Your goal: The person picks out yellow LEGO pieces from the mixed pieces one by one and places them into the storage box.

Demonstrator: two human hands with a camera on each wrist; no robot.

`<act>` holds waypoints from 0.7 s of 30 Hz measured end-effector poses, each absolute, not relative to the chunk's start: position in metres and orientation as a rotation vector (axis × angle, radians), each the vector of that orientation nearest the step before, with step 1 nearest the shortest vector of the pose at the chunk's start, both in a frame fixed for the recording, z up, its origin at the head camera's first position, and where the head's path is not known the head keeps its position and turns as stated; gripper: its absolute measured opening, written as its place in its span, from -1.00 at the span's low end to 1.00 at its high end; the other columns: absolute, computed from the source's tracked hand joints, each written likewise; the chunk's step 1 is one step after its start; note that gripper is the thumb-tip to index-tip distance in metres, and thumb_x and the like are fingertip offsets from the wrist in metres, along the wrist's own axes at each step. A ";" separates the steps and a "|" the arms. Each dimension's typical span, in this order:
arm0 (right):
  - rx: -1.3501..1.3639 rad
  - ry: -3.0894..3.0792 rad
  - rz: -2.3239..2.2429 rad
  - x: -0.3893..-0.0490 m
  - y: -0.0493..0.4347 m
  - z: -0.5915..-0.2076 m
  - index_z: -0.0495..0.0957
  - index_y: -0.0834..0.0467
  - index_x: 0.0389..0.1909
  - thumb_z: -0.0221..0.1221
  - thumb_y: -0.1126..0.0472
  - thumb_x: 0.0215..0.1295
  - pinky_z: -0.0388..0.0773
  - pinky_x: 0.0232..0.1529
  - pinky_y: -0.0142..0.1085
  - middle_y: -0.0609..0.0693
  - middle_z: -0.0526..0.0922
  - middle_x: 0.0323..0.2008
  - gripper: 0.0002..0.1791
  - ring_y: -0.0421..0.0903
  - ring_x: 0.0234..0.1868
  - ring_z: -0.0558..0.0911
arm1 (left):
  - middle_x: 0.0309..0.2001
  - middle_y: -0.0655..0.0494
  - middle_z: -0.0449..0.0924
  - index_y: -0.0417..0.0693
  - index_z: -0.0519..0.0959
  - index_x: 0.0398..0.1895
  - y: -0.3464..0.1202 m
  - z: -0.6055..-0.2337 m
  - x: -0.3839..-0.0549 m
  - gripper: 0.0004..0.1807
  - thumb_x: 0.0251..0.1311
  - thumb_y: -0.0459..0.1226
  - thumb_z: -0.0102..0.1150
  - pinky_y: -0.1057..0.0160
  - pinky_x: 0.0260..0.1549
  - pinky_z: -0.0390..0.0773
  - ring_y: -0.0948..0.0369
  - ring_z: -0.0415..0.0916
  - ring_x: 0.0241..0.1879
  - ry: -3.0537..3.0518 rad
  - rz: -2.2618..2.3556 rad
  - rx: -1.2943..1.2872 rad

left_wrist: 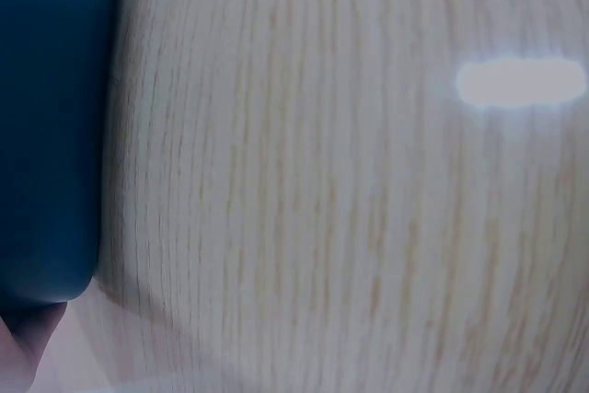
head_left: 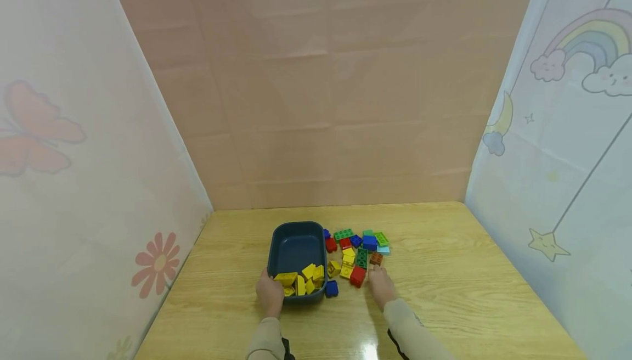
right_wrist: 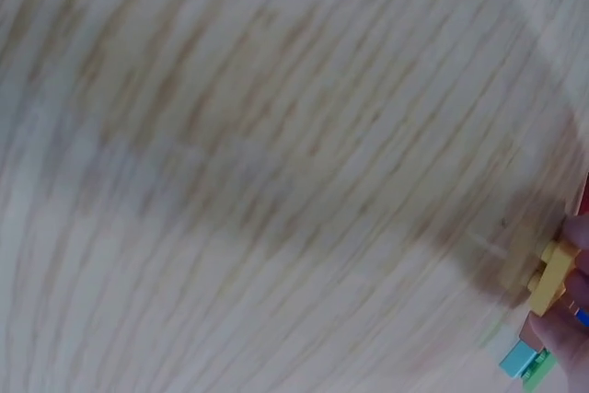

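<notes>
Box (head_left: 296,253) is showing dark blue. Boxed blocks (head_left: 300,285) are showing yellow. Held block (right_wrist: 552,278) is showing yellow. Loose blocks (head_left: 357,276) are showing red, blue, green, brown, yellow, light blue. Desk (head_left: 454,272) is displaying wood grain. Side walls (head_left: 74,239) are bearing pastel prints.

Fairly bright, even light fills the head view; a white glare spot (head_left: 370,350) shines on the table (head_left: 197,305), right of the bin (head_left: 298,253) and nearer the viewer. The left wrist view is duller, soft shadow (left_wrist: 117,154) edging the bin (another glare lies well apart); the right wrist view looks greyish, blurry.
</notes>
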State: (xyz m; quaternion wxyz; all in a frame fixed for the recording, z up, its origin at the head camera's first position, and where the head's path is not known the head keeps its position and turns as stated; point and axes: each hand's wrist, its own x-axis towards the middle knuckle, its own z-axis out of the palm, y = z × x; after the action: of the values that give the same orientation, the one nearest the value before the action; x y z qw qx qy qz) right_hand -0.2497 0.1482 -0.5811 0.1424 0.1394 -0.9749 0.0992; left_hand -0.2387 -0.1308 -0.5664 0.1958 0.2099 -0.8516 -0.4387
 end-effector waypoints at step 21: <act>0.503 -2.413 0.222 -0.259 0.145 -0.563 0.55 0.41 -0.56 0.25 0.60 -0.25 0.48 -0.47 -0.24 0.15 0.45 -0.51 -0.85 0.03 -0.45 0.44 | -0.17 -0.40 0.49 -0.49 0.41 -0.03 -0.132 -0.568 -0.238 -0.62 0.00 -0.59 -0.04 -0.07 -0.35 0.49 -0.21 0.47 -0.21 -2.385 -1.207 0.569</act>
State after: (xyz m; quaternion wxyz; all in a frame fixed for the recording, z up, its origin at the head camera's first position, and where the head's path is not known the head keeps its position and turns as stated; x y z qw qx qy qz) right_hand -0.2589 0.1450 -0.5633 0.3271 0.1920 -0.9214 0.0849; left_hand -0.2375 -0.1317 -0.5676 0.2027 0.2038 -0.8546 -0.4326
